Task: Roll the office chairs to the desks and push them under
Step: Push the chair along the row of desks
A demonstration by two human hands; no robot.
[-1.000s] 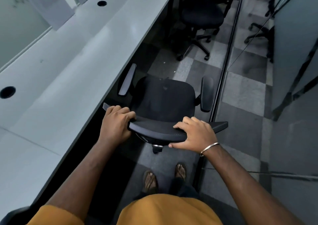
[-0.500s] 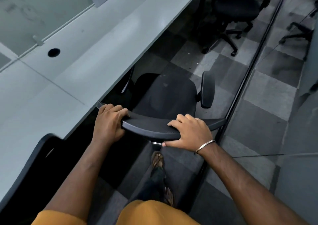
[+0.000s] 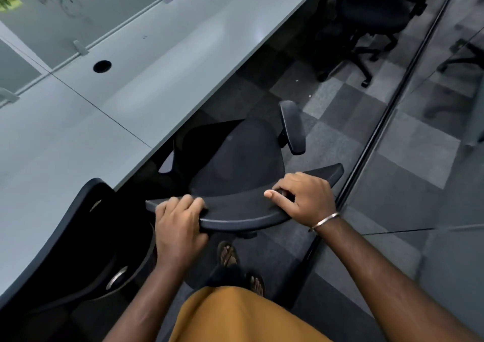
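Observation:
A black office chair (image 3: 241, 158) stands right in front of me beside the long pale-grey desk (image 3: 146, 79). Its left armrest is tucked under the desk edge; the right armrest (image 3: 292, 127) is out over the carpet. My left hand (image 3: 178, 221) grips the left end of the backrest top, fingers curled over it. My right hand (image 3: 305, 200) grips the right end, thumb along the near face. A second black chair (image 3: 86, 242) sits at the lower left with its back against the desk edge.
A glass partition on a dark floor rail (image 3: 387, 111) runs along the right, close to the chair. Another black chair (image 3: 372, 14) stands farther up the aisle by the desk. Cable holes (image 3: 102, 66) dot the desktop. My sandalled feet (image 3: 227, 255) are just behind the chair.
The chair has swung and rolled along the desk with both hands still holding its backrest. The second chair at lower left has come further into view.

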